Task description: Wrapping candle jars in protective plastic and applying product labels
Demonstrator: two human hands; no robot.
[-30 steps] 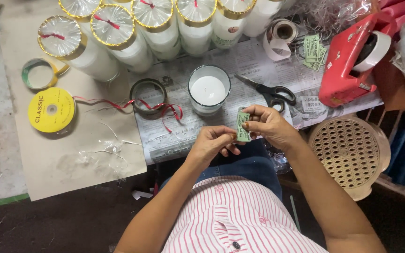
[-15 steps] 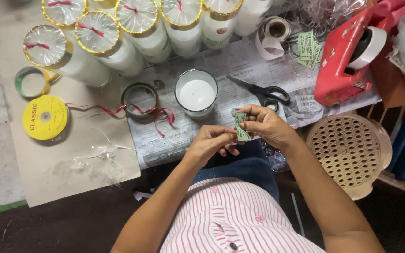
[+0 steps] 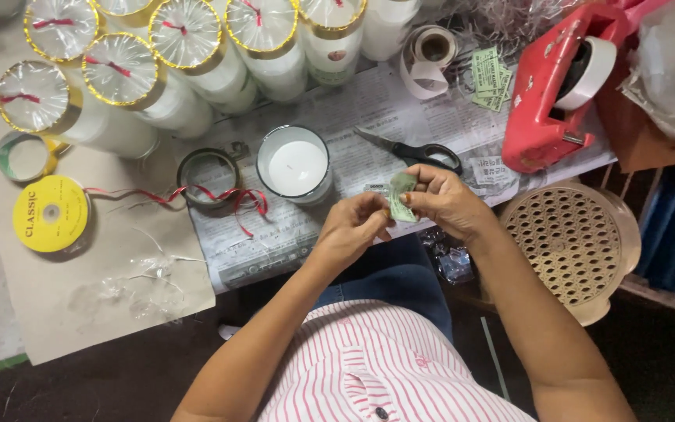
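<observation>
Pinching green label [image 3: 400, 195], candle glass [image 3: 294, 166], scissors [image 3: 412, 148] near

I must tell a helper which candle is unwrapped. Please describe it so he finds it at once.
Start at the newspaper on the table. The open glass candle stands there, above the left hand. Unlike the wrapped candles behind, it has no film or gold rim.

A small pale green paper label [image 3: 400, 195] is sitting just right of the frame's centre, pinched between the fingertips of both hands. It is standing roughly upright, slightly curled and creased, raised above the newspaper edge, just below the black-handled scissors.
</observation>
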